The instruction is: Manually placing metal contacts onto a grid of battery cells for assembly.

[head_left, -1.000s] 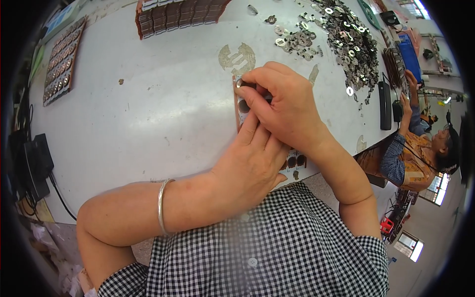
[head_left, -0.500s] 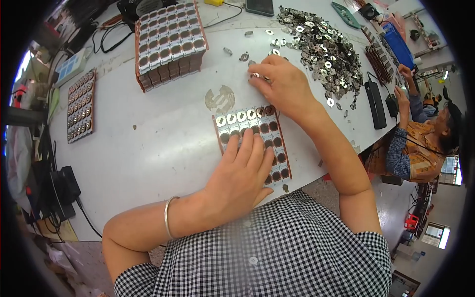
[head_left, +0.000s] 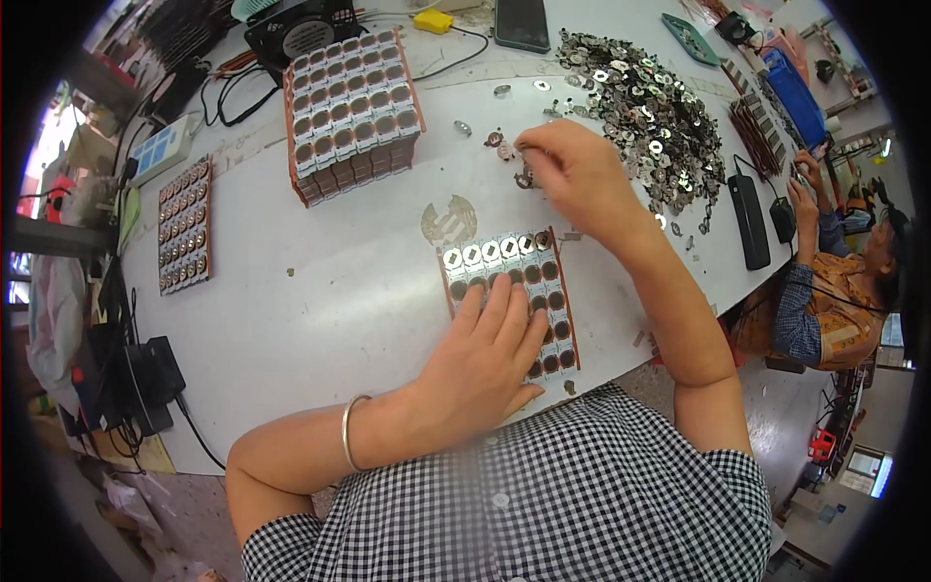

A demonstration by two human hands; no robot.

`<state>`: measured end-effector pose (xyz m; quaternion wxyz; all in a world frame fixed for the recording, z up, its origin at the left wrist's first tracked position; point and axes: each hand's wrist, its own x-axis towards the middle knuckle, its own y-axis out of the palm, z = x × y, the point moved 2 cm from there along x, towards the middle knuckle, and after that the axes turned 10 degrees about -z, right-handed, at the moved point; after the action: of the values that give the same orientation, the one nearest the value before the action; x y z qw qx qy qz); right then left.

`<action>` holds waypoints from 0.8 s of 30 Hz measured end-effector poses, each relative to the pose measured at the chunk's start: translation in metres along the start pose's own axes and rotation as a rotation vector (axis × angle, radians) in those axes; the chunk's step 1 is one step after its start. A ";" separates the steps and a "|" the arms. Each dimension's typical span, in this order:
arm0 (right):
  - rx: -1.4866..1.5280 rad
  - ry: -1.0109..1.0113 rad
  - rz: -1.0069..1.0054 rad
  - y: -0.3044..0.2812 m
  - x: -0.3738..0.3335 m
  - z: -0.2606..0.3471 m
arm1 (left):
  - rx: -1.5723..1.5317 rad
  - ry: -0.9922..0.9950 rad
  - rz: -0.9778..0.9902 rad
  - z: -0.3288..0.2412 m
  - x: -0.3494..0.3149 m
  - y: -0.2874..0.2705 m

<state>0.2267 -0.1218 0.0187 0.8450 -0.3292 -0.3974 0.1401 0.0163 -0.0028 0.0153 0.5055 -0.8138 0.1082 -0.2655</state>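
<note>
My left hand (head_left: pixel 485 354) lies flat with fingers stretched over a panel (head_left: pixel 449 281) of round dark cells edged in orange-brown, near the table's front edge. Along its far row sit several shiny metal discs (head_left: pixel 492 250) with slotted centres. The hand and its fingers hide part of the panel's lower left. Beyond the panel, my right hand (head_left: pixel 587 184) has thumb and fingertips pinched together just over the table. What the pinch holds, if anything, is hidden. Small metal pieces (head_left: pixel 505 151) lie by its fingertips. A large heap of similar metal pieces (head_left: pixel 659 136) spreads behind it.
A tall stack of panels (head_left: pixel 354 107) stands at the back left, with a single panel (head_left: pixel 184 228) farther left. A phone (head_left: pixel 522 24) lies at the back. A black power adapter (head_left: pixel 749 223) and a co-worker (head_left: pixel 834 301) are at the right. Black adapters (head_left: pixel 141 383) sit at the left edge.
The whole view has shifted, so the scene sits lower and farther right. My right fingertips have moved slightly away from me among the loose pieces. The left hand still rests on the panel.
</note>
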 end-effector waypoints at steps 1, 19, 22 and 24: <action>0.000 0.007 0.003 -0.010 0.000 0.005 | -0.006 0.000 0.005 0.001 0.000 0.001; 0.573 0.837 0.259 -0.059 -0.067 0.012 | -0.055 -0.057 0.015 0.003 0.002 0.000; 0.576 0.872 0.251 -0.057 -0.070 0.016 | -0.061 -0.062 0.014 0.004 0.003 0.001; 0.576 0.869 0.267 -0.052 -0.076 0.020 | -0.064 -0.068 0.018 0.004 0.003 0.000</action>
<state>0.1608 -0.1892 0.0188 0.9626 -0.1591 0.0889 0.2004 0.0207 -0.0012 0.0146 0.4852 -0.8370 0.1066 -0.2294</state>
